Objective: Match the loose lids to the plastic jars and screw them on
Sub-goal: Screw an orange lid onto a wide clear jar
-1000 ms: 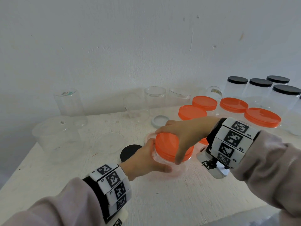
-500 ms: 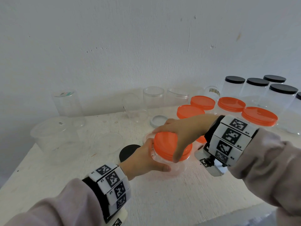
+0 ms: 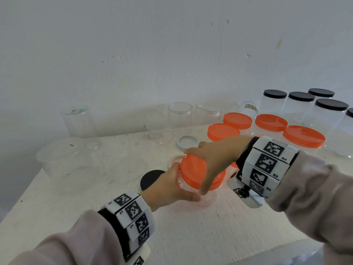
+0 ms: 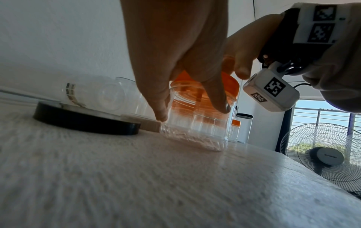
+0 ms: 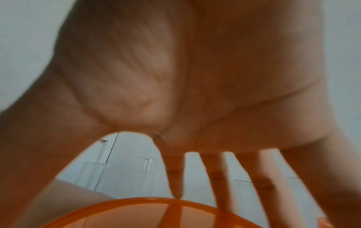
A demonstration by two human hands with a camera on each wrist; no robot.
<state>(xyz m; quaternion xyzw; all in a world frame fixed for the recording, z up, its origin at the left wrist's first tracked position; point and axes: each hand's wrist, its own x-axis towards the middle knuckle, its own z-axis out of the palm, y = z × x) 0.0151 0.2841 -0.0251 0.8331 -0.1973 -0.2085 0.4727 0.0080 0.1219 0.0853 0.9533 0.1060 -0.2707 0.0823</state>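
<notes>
A clear plastic jar (image 3: 211, 196) stands on the white table (image 3: 191, 236) with an orange lid (image 3: 193, 169) sitting tilted on its mouth. My left hand (image 3: 170, 186) grips the jar's side, thumb in front. My right hand (image 3: 214, 159) lies over the lid, with its fingers and thumb curled down round the rim. In the left wrist view the left hand's fingers (image 4: 216, 98) press on the jar (image 4: 195, 128) just under the orange lid (image 4: 232, 86). The right wrist view shows the right hand's palm (image 5: 175, 77) arched above the orange lid (image 5: 156, 214).
A loose black lid (image 3: 151, 178), a clear lid (image 3: 127, 168) and a white lid (image 3: 188, 141) lie left of and behind the jar. Open clear jars (image 3: 179, 117) and a large tub (image 3: 63, 159) stand at the back left. Orange-lidded (image 3: 303, 136) and black-lidded jars (image 3: 298, 104) fill the right.
My right hand has turned a little on the orange lid, its thumb sliding leftward. The left hand and the jar stay where they were.
</notes>
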